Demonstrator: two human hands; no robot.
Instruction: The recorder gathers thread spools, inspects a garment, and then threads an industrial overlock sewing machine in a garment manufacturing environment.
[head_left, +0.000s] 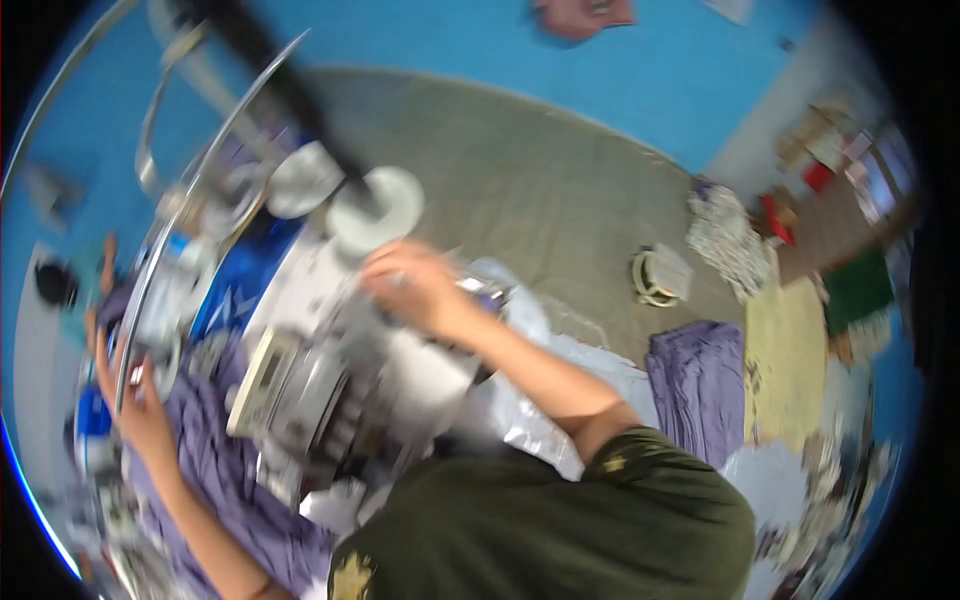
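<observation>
My left hand [145,415] is at the left, its thumb and fingers around the lower end of a long curved metal rod [205,165]. In the middle, my right hand [415,285] is blurred, with its fingers bent together just below a round white disc [400,200]. Whatever those fingers pinch is too smeared to make out. A dark bar [310,110] runs down to the disc. Below my hands stands a sewing machine [315,395] with a pale control panel [262,380]. Purple fabric [215,430] lies bunched between my left forearm and the machine.
Another white disc [303,180] sits beside the bar. Folded purple cloth [697,390] and yellow cloth [785,360] lie at the right, near a patterned heap [725,240]. A beige roll-like object [657,277] rests on the floor. Another person [85,285] is at the far left.
</observation>
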